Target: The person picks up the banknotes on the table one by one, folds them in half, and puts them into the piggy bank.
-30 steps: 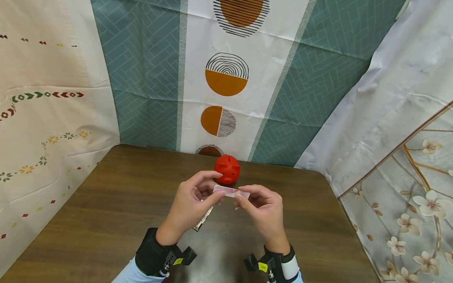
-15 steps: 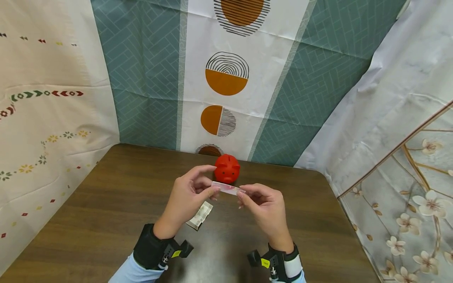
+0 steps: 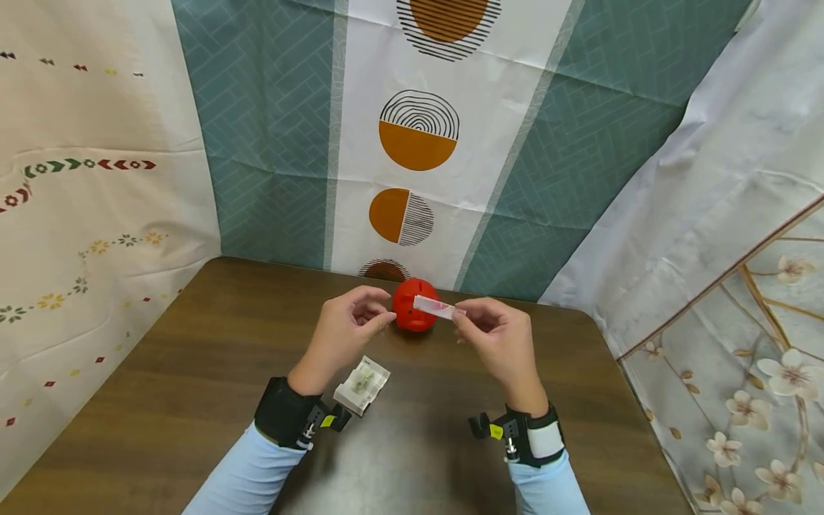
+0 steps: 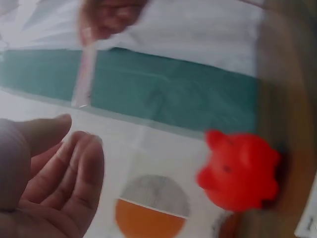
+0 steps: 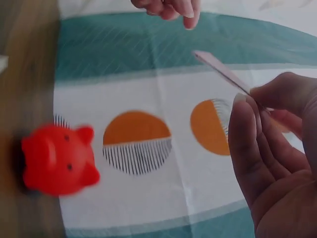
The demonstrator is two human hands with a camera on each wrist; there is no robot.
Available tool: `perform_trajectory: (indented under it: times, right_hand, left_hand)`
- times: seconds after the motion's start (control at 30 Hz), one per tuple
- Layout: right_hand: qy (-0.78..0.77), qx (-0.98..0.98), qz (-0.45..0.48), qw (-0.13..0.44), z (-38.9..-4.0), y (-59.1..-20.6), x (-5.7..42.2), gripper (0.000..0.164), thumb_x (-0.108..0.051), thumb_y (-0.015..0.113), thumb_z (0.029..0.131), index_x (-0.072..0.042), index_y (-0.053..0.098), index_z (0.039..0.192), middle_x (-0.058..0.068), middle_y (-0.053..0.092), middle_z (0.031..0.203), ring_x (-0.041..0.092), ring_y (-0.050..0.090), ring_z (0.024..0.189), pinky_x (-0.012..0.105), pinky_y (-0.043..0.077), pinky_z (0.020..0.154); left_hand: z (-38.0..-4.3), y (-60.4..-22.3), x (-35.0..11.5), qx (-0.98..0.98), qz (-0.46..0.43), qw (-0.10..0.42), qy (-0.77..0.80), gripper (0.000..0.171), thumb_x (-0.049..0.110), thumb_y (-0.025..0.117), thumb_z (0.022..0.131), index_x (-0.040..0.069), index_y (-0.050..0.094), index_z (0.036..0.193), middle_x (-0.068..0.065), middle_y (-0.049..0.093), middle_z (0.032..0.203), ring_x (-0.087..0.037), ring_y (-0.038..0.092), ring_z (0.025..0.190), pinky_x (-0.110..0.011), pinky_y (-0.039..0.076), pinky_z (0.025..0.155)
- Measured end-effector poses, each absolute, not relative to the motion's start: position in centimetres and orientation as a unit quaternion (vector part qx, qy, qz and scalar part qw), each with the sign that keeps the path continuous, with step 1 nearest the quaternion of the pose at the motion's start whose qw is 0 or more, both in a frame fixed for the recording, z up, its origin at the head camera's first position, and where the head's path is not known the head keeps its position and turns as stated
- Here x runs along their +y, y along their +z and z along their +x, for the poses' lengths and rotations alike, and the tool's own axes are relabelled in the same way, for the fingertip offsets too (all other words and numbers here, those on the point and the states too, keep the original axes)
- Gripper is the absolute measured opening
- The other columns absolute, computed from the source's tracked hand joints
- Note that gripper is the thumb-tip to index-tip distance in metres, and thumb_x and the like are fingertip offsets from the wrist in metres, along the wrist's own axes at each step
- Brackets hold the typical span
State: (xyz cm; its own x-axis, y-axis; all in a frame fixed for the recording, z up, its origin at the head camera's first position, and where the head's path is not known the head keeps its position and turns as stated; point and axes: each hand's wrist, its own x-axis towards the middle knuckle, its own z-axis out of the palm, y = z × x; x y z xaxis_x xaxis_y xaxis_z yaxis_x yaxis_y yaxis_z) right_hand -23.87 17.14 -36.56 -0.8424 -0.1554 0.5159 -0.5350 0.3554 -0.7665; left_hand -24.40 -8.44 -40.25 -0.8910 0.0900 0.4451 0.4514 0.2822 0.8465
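My right hand (image 3: 496, 336) pinches one end of a narrow folded banknote (image 3: 434, 307), pale with pink marks, between thumb and fingers. The banknote (image 5: 223, 69) points away from that hand toward the left one, held above the table. My left hand (image 3: 344, 325) is off the banknote, its fingers loosely bent with nothing between them; a gap shows between thumb and fingertips in the left wrist view. Behind both hands a red piggy bank (image 3: 405, 315) stands on the table, a slot in its top. The banknote covers part of it in the head view.
A second folded paper, looking like a pale banknote (image 3: 363, 385), lies on the brown wooden table (image 3: 193, 400) near my left wrist. Patterned cloths (image 3: 270, 129) hang behind the table and along both sides.
The left hand has let go of the banknote. My right hand has lifted it up and away, in front of the piggy bank. More of the paper on the table shows.
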Motion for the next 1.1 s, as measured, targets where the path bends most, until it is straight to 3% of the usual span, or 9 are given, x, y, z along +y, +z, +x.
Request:
perform_trajectory:
  times: [0.2,0.33,0.47,0.77,1.1]
  right_hand:
    - [0.405,-0.871,0.202,0.191,-29.1,-35.3,16.8,0.007,-0.014,0.074,0.092,-0.010,0.078,0.097,0.005,0.073,0.072,0.013,0.067,0.055,0.027,0.056,0.054]
    - [0.328,-0.905,0.196,0.188,-32.3,-35.0,16.1,0.012,-0.013,0.067,0.092,-0.008,0.078,0.096,0.003,0.071,0.068,0.011,0.065,0.051,0.028,0.053,0.051]
    - [0.283,-0.930,0.180,0.147,-34.5,-34.9,15.1,0.015,-0.014,0.064,0.091,-0.007,0.077,0.096,0.004,0.074,0.073,0.010,0.065,0.050,0.028,0.055,0.055]
    - [0.265,-0.951,0.141,0.075,-36.4,-35.7,13.4,0.011,-0.015,0.074,0.091,-0.004,0.075,0.093,0.010,0.075,0.080,0.014,0.065,0.052,0.028,0.059,0.057]
    - [0.240,-0.963,0.108,0.063,-37.5,-36.1,12.8,0.012,-0.014,0.069,0.092,-0.005,0.075,0.085,0.008,0.072,0.072,0.014,0.065,0.050,0.026,0.055,0.053]
  left_hand:
    - [-29.7,-42.9,-6.7,-0.855,-0.179,0.127,-0.470,0.025,0.018,0.079,0.091,0.005,0.071,0.111,-0.009,0.073,0.098,-0.022,0.066,0.087,-0.033,0.058,0.079]
    - [-33.1,-44.3,-5.7,-0.899,-0.160,0.112,-0.392,0.039,0.025,0.078,0.092,0.003,0.067,0.122,-0.014,0.067,0.115,-0.029,0.062,0.104,-0.041,0.056,0.092]
    - [-35.3,-45.1,-5.0,-0.930,-0.134,0.091,-0.330,0.057,0.033,0.080,0.089,0.004,0.060,0.134,-0.015,0.061,0.127,-0.033,0.056,0.119,-0.045,0.055,0.101]
    - [-37.0,-47.3,-3.7,-0.933,-0.131,0.012,-0.335,0.081,0.037,0.082,0.086,0.006,0.045,0.151,-0.015,0.051,0.150,-0.036,0.049,0.135,-0.050,0.049,0.110]
    - [-37.3,-47.6,-3.7,-0.928,-0.129,0.015,-0.350,0.079,0.031,0.084,0.085,0.006,0.047,0.150,-0.014,0.052,0.151,-0.035,0.052,0.136,-0.051,0.045,0.114]
